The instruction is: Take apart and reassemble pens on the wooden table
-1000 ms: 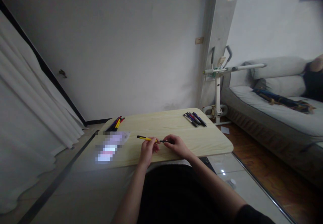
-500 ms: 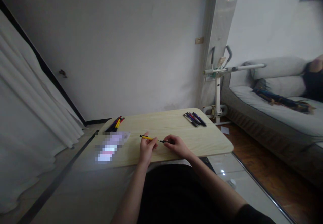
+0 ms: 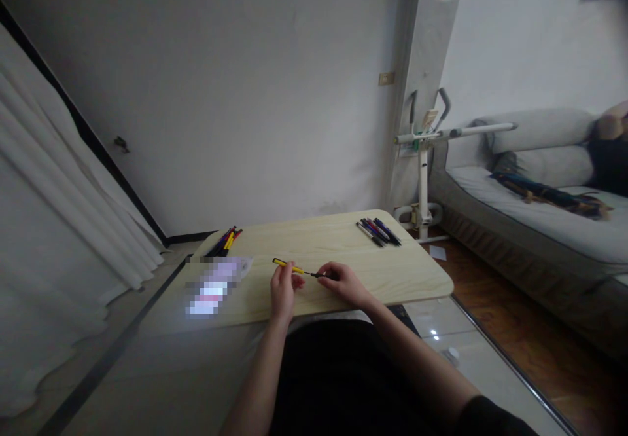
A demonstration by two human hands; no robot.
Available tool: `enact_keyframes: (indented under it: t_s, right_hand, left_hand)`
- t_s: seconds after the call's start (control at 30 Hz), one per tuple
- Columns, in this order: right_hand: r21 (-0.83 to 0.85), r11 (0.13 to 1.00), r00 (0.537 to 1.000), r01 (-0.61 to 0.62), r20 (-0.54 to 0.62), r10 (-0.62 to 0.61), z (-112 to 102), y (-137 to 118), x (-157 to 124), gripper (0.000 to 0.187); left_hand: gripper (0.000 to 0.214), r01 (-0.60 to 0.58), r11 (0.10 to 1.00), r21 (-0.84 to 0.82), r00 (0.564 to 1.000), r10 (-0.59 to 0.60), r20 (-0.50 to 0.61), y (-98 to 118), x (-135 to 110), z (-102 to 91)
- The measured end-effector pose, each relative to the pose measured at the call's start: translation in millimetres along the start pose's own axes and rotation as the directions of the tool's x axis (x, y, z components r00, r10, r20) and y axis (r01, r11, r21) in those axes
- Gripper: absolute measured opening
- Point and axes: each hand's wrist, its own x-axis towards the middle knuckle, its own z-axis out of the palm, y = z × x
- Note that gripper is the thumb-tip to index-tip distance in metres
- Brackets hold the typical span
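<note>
A yellow pen [image 3: 289, 266] with a dark tip end is held level just above the near edge of a light wooden table [image 3: 402, 272]. My left hand [image 3: 283, 287] pinches its yellow barrel. My right hand [image 3: 342, 281] is closed on the pen's dark right end, fingers curled round it. Both hands sit side by side, a few centimetres apart.
A bundle of coloured pens [image 3: 224, 240] lies at the table's far left corner, and another group of pens [image 3: 379, 232] at the far right. A blurred-out flat item [image 3: 216, 285] lies left of my hands. An exercise bike [image 3: 422, 161] and a grey sofa [image 3: 530, 207] stand to the right.
The pen's free yellow end has shifted slightly right and tilted up a little. My left hand has slid along the barrel; my right hand has stayed put.
</note>
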Motion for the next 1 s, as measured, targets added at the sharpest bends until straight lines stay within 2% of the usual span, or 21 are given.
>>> enact_keyframes:
  t_s: [0.13, 0.3, 0.4, 0.57, 0.83, 1.0]
  right_hand:
    - [0.007, 1.000, 1.000, -0.005, -0.006, 0.005, -0.3, 1.8, 0.9, 0.019]
    - [0.022, 1.000, 0.999, 0.007, -0.037, -0.006, -0.1, 3.7, 2.0, 0.017]
    - [0.107, 0.994, 0.996, 0.004, -0.085, 0.005, 0.5, 5.2, 3.0, 0.015]
    - [0.328, 0.940, 0.982, -0.098, -0.120, 0.144, -1.0, 7.3, 4.8, 0.021]
    - [0.490, 0.869, 0.972, -0.062, -0.168, 0.164, -5.1, 13.9, 6.9, 0.028]
    - [0.483, 0.874, 0.968, -0.048, -0.193, 0.160, -4.6, 12.0, 7.5, 0.028]
  left_hand:
    - [0.048, -0.026, 1.000, -0.015, 1.000, 0.026, 0.003, -1.2, 1.4, -0.7]
    - [0.071, -0.039, 0.999, -0.007, 0.999, 0.039, -0.002, 0.3, -0.7, 1.1]
    - [0.059, -0.062, 0.996, 0.063, 0.998, 0.061, 0.023, -1.9, -0.2, 0.5]
    - [0.033, -0.107, 0.970, 0.217, 0.994, 0.105, 0.020, -7.4, 3.2, -1.8]
    - [0.024, -0.243, 0.867, 0.435, 0.959, 0.146, 0.244, -4.4, -2.5, 3.3]
    - [0.024, -0.258, 0.861, 0.439, 0.937, 0.112, 0.331, -0.2, -9.1, 5.9]
